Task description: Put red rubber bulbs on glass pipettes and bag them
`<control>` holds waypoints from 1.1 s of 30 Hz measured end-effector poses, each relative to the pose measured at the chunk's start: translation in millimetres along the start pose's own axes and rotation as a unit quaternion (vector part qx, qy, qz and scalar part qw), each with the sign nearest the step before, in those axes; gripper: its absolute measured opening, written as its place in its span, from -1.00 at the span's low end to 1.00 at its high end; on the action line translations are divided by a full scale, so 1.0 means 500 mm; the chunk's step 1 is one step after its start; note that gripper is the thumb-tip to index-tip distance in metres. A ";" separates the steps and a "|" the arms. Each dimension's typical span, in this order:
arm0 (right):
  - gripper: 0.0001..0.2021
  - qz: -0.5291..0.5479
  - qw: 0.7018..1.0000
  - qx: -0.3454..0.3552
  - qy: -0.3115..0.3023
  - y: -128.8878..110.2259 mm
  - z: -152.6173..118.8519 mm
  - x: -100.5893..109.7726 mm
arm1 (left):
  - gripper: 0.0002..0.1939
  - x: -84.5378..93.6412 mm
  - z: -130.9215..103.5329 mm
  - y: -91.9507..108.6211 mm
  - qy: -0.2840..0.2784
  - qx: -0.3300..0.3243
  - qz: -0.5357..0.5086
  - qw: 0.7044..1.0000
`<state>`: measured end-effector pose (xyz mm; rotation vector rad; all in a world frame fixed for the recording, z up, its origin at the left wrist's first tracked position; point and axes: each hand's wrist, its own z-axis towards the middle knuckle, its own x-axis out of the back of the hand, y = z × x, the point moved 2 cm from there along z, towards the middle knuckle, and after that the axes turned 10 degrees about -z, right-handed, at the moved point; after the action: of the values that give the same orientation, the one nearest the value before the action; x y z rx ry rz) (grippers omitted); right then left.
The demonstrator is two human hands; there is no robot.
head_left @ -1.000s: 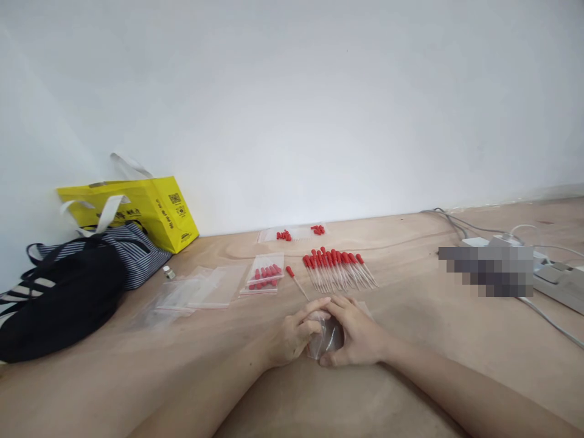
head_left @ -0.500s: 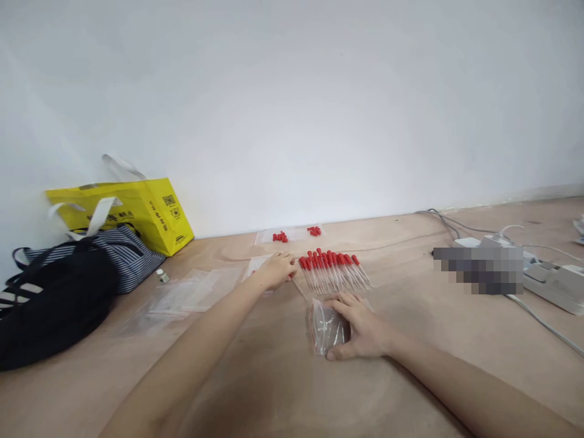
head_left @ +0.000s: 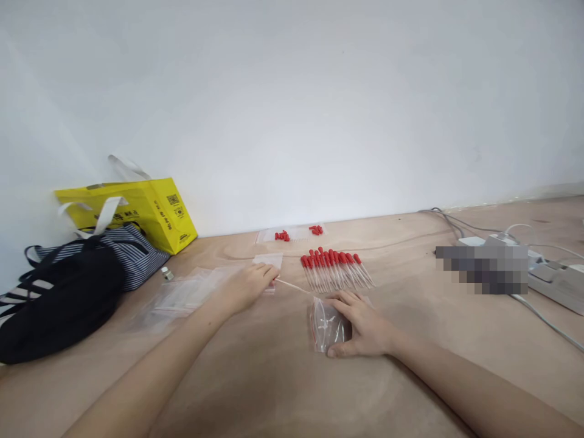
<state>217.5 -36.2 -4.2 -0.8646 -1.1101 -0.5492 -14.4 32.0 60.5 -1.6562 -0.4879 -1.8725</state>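
My left hand (head_left: 252, 284) is closed on a glass dropper (head_left: 294, 286), its fingers covering the bulb end. The thin tip points right, toward the mouth of a clear zip bag (head_left: 329, 325). I cannot tell whether the tip is inside the bag. My right hand (head_left: 362, 325) grips that bag by its right side, thumb below and fingers above, with the bag bulging upward. Just beyond the bag lies a row of droppers (head_left: 332, 261) with red rubber bulbs, side by side, tips toward me.
Flat clear bags (head_left: 182, 295) and a small bottle (head_left: 167, 274) lie left. A small white bag (head_left: 268, 260) sits behind my left hand. Loose red bulbs (head_left: 316, 230) rest near the wall. A yellow bag (head_left: 168, 213) and black bag (head_left: 68, 304) stand left; a power strip (head_left: 556, 283) with cables is right.
My left hand has moved left and slightly toward me, bringing the dropper to a flatter angle with its tip near the zip bag. My right hand still holds the bag in place.
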 end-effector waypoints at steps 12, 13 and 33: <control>-0.16 -0.045 0.998 0.002 0.031 -0.018 0.014 -0.014 | -0.73 -0.089 -0.079 0.099 0.140 -0.091 -0.048 0.985; -0.16 -0.051 0.998 0.004 0.036 -0.022 0.015 -0.016 | -0.76 -0.090 -0.072 0.109 0.145 -0.077 -0.078 0.983; -0.25 -0.119 0.989 0.062 0.060 -0.046 0.027 -0.022 | -0.81 -0.119 -0.022 0.115 0.076 0.208 -0.433 0.874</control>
<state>188.8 -38.8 -4.3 -0.5878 -1.1308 -0.7123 17.2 -7.8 -5.9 -1.0365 -1.6414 -2.2238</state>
